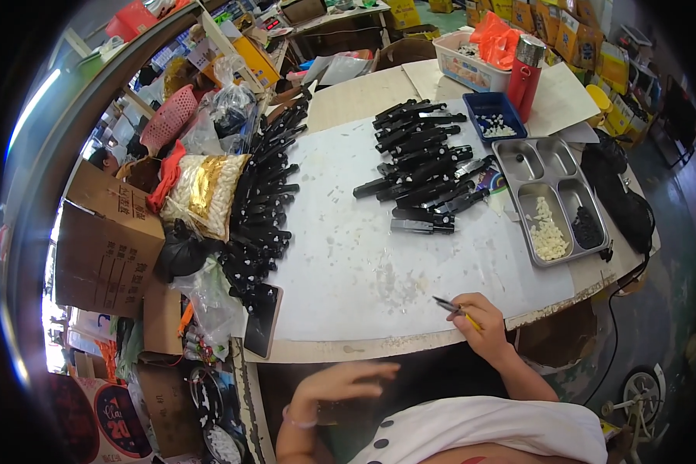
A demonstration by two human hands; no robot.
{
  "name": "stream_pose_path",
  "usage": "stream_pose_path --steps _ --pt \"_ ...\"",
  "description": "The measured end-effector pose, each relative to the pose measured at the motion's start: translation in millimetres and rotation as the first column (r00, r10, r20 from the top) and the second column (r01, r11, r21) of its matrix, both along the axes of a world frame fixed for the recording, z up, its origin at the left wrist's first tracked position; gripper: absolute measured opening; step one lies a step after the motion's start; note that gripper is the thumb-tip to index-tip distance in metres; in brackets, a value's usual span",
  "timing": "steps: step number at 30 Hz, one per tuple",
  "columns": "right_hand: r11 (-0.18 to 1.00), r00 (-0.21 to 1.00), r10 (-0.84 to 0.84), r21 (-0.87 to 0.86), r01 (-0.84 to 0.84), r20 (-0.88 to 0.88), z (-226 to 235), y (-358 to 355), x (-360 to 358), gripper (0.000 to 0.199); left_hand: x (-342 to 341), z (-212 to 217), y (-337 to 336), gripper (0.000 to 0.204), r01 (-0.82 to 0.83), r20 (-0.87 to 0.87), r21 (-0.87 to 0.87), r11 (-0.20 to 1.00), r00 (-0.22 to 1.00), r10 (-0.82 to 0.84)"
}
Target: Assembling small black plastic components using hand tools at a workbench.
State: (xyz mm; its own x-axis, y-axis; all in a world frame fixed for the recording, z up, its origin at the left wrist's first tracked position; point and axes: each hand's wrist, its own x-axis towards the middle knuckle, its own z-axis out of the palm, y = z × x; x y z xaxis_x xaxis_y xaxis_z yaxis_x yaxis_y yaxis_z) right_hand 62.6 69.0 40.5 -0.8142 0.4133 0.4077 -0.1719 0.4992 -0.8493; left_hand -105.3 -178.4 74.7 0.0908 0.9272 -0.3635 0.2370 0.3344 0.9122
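Note:
My right hand (481,322) is closed round a slim pointed tool (450,306) with a dark tip and a yellow handle, just over the table's near edge. Whether it is tweezers or small pliers I cannot make out. My left hand (346,382) is in front of the near edge, slightly blurred, its fingers stretched out with nothing in them. Beyond my hands, a pile of black elongated plastic parts (417,166) lies on the white sheet (332,255). A long row of similar black parts (267,193) runs along the table's left side.
A steel compartment tray (510,166) with cream and black small pieces stands at right. Behind it are a blue bin (475,108), a red flask (524,81) and a white tub (448,54). A phone (264,321) lies at the near left corner, beside cartons (100,247) and bags.

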Motion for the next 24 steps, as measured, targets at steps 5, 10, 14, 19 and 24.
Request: stream_pose_path --steps 5,10,14,19,24 --pt "0.990 0.995 -0.087 -0.117 0.081 -0.044 9 -5 5 0.014 -28 10 136 0.038 -0.001 -0.550 0.580 0.815 0.737 0.392" --pt "0.997 0.993 -0.074 -0.012 0.073 -0.090 10 -9 16 0.013 -74 -23 238 0.035 0.264 -0.690 0.723 0.639 0.323 0.648" --pt "0.982 0.983 -0.182 -0.053 0.181 -0.019 4 4 31 0.018 -71 -45 235 0.021 0.400 -0.826 0.564 0.722 0.289 0.485" --pt "0.959 0.957 -0.278 -0.026 0.281 0.080 -4 17 20 0.017 -50 -48 208 0.014 0.241 -0.730 0.652 0.719 0.453 0.512" --pt "0.965 0.961 -0.262 0.021 0.261 0.086 0 18 -4 0.015 -56 -35 190 0.025 0.204 -0.779 0.586 0.784 0.408 0.476"
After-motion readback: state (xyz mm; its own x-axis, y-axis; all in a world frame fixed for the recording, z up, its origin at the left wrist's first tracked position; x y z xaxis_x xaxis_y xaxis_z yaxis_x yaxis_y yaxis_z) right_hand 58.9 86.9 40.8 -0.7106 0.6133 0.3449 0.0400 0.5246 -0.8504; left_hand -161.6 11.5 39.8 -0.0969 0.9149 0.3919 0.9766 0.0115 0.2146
